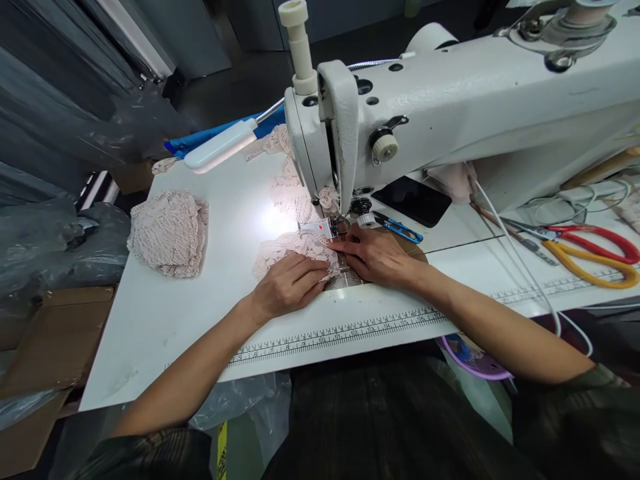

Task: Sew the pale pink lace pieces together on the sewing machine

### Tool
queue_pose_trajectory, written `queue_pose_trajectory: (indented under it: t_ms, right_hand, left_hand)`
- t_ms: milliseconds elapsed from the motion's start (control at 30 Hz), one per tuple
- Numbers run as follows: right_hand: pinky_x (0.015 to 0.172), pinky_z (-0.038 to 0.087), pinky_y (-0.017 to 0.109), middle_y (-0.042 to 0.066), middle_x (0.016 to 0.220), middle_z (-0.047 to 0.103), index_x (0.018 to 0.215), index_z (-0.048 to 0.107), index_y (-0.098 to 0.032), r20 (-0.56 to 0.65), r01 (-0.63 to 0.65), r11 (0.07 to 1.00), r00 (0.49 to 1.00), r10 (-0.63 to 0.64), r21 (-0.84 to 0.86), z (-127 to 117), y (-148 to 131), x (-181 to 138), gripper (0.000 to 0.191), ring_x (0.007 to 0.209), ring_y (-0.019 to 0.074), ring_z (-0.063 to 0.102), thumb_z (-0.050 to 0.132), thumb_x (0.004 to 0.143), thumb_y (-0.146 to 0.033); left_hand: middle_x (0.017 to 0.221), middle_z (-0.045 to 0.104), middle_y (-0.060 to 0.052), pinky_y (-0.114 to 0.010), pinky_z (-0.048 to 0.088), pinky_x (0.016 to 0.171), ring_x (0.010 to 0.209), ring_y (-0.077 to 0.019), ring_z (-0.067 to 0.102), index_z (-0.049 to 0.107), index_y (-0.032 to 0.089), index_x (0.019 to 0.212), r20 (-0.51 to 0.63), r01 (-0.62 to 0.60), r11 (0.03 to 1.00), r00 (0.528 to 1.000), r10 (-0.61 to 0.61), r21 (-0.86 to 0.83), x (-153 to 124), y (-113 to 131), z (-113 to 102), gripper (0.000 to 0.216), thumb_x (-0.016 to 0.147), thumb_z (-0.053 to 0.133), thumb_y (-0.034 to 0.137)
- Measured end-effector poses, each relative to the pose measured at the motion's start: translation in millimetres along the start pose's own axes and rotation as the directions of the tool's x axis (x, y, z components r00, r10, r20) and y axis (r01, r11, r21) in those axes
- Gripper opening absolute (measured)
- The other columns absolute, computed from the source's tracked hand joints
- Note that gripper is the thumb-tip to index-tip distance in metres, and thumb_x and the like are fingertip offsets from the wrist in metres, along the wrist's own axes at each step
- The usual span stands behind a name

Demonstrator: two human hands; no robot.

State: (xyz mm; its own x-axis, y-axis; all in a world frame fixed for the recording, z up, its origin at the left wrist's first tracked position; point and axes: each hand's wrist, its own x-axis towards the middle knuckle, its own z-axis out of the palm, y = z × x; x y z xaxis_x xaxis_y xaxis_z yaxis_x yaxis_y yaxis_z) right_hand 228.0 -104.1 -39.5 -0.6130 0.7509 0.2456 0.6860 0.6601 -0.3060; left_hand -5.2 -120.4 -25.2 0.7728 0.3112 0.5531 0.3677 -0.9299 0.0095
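In the head view, a white sewing machine [425,100] stands across the right side of a white table [237,207], its needle end above the middle. A strip of pale pink lace [303,243] lies flat on the table just in front of a metal guide plate [315,229] with a red mark, its right end near the presser foot. The person's left hand [287,285] lies palm down over the near edge of the lace, fingers close together and slightly bent, pressing on it; whether they also pinch it cannot be told. The right hand [383,257] is beside the presser foot, its index finger reaching to the lace's right end and the thumb bent below; whether the lace is gripped between them cannot be told.

More lace [287,175] lies behind the needle area. A lit lamp [223,147] hangs over the table, and a bunched lace bundle [169,235] sits near the left edge. Blue thread snips [403,229] lie just beyond the right hand, near a black phone [415,200]. Scissors [593,257] with red and yellow handles lie farther right. A printed ruler scale [320,341] runs along the table's front edge.
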Motion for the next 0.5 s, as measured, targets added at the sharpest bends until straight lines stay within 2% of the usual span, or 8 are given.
queue_pose_trajectory:
  t_ms: [200,367,500]
  right_hand:
    - [0.062,0.039,0.028,0.012,0.107,0.059,0.125,0.061,-0.022,0.061,-0.024,0.999,0.998,0.026,-0.036,-3,-4,1,0.037,0.086,0.0201,0.055,0.041,0.094,-0.023]
    - [0.063,0.04,0.029,0.012,0.1,0.062,0.132,0.057,-0.019,0.049,-0.022,1.0,0.999,0.022,-0.001,-6,4,1,0.042,0.078,0.0181,0.056,0.035,0.098,-0.028]
    - [0.061,0.041,0.031,0.012,0.104,0.063,0.141,0.05,-0.025,0.123,0.004,0.996,0.992,0.006,-0.088,-7,3,6,0.046,0.077,0.0207,0.057,0.038,0.097,-0.025]
  left_hand:
    - [0.091,0.072,-0.008,-0.028,0.056,0.062,0.07,-0.0146,0.065,0.06,0.013,0.095,0.079,-0.078,0.992,0.994,0.07,0.101,2,6,-2,0.007,0.09,0.06,0.017]
    - [0.089,0.072,-0.008,-0.028,0.055,0.062,0.069,-0.0143,0.063,0.06,0.012,0.094,0.073,-0.088,0.986,0.994,0.078,0.142,3,9,-4,0.005,0.092,0.056,0.014]
    - [0.094,0.072,-0.011,-0.031,0.056,0.062,0.071,-0.0163,0.064,0.059,0.011,0.091,0.057,-0.099,0.987,0.994,0.092,0.129,4,10,-4,0.002,0.09,0.058,0.013]
